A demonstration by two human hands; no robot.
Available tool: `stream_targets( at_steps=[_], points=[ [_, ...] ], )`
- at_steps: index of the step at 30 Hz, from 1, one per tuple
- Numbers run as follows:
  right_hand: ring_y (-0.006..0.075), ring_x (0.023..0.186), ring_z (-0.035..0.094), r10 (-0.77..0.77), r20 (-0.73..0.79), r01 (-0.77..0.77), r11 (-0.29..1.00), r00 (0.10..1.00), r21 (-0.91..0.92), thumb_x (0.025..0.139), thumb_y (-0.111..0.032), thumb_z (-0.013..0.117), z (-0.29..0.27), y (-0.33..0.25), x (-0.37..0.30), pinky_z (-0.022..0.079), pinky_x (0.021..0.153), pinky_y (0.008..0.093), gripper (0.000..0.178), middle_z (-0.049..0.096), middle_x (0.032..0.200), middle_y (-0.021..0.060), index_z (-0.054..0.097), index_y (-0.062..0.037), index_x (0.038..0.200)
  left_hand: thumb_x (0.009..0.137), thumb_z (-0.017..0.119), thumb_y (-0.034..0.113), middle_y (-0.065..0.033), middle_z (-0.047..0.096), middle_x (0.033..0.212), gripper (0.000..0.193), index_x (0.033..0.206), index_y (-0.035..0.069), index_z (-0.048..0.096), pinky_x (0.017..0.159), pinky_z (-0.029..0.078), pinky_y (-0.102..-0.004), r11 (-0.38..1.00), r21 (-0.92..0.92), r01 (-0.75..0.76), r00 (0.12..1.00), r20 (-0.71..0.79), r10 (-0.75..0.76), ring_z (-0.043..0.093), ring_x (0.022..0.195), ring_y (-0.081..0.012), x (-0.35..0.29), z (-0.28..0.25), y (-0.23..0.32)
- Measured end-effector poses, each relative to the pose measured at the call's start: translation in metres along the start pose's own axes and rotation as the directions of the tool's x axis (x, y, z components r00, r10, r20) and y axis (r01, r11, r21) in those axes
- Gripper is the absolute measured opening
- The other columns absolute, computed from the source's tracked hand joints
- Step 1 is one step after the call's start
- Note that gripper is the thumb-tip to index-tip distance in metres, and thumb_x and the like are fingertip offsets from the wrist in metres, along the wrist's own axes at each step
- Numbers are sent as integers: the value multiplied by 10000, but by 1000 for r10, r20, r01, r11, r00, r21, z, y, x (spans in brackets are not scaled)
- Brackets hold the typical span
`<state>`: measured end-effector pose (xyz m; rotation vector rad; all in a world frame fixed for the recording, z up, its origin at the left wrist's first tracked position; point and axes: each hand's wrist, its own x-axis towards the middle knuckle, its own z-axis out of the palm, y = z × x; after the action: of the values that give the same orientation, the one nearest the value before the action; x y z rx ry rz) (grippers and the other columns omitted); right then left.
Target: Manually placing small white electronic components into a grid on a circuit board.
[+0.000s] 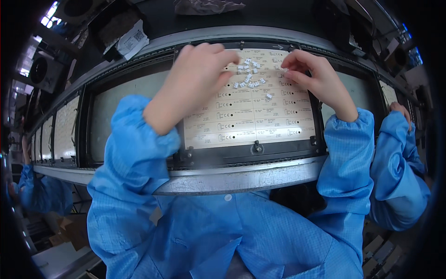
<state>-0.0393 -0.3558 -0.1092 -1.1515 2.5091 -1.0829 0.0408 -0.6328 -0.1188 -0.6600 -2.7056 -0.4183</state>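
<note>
A cream panel of printed circuit boards (241, 125) lies in a black frame in front of me. Small white connectors (251, 84) are scattered loose over its upper middle, with a single white connector (269, 96) lying apart lower down. My left hand (197, 76), blurred, hovers over the panel's left side; its thumb and index finger are apart beside the loose pieces, and nothing shows between them. Over the upper right of the panel, my right hand (313, 74) pinches a small white connector (281, 70) between thumb and fingertips, close to the board surface.
A metal rail (241, 180) runs along the near side of the conveyor line. Black bins (116, 28) stand beyond the far rail, one with a white label sheet (133, 43). More cream panels (65, 125) sit to the left. A co-worker's blue sleeve (395, 172) is close on my right.
</note>
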Motion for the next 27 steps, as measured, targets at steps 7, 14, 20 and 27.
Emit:
stream_targets(
  at_steps=[7,14,20,27],
  points=[
    [116,846,691,148,37,-150,987,988,59,927,-52,663,-1,-7,-3,542,722,250,144,720,916,65,670,5,1059,883,705,204,-102,671,918,160,961,70,665,822,408,-447,956,12,294,953,74,-294,659,913,-302,17,30,15],
    [195,791,650,-63,37,69,975,997,-209,883,-59,703,10,4,-2,514,689,299,127,679,895,76,703,-13,1002,897,705,174,-105,707,857,154,973,48,657,702,528,-360,960,-149,236,972,30,-234,692,777,-275,12,19,1],
    [206,781,642,-39,60,50,977,997,-206,869,-51,711,10,7,-3,509,683,302,132,673,900,93,712,-7,993,894,698,124,-79,670,795,146,993,27,652,750,529,-300,797,-574,189,962,-56,-268,664,780,-174,-5,-6,-5],
    [213,784,642,26,42,-14,968,999,-249,863,-40,715,14,-4,-4,499,678,306,123,673,899,99,704,1,979,904,686,136,-65,676,817,147,1014,41,662,710,524,-290,842,-485,235,964,3,-267,642,746,-160,-32,-23,-15]
  ],
)
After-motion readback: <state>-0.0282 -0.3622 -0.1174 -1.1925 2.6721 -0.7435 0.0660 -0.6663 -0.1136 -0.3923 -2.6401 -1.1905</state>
